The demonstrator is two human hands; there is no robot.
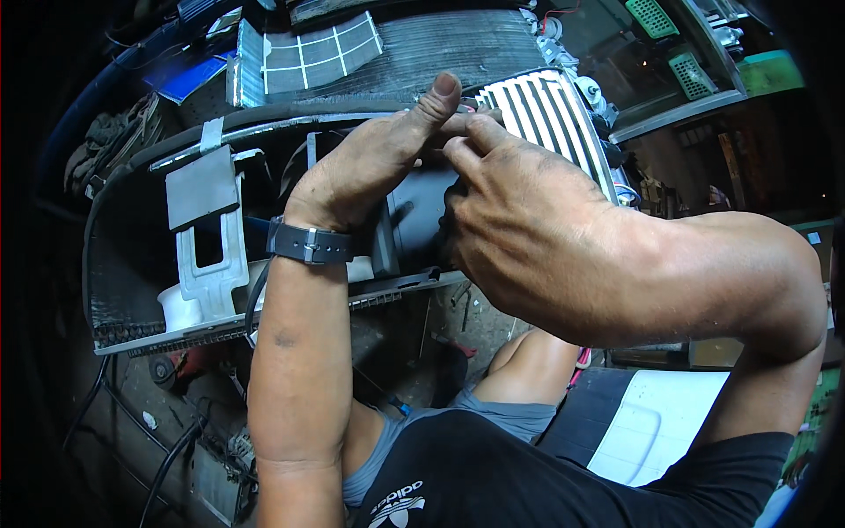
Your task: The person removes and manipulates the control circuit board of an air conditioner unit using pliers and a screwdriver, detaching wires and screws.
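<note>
My left hand (378,163), with a dark-strapped watch on its wrist, is over the far middle of an open dark housing (123,229). Its thumb points up and away from the other fingers, which stretch toward my right hand and are partly hidden there. My right hand (528,202) is closed, fingers bent and pressed together against the left fingertips. Whatever lies between them cannot be made out. Inside the housing, left of my left wrist, stand a pale metal bracket (213,277) with a grey pad (201,189) and a white round part (179,308).
Beyond the housing lie a gridded filter sheet (321,57), a dark ribbed panel (440,48) and a white slatted grille (563,123). Green baskets (691,77) are at the far right. Black cables (172,458) run over the floor at lower left. A black-and-white seat (651,427) is lower right.
</note>
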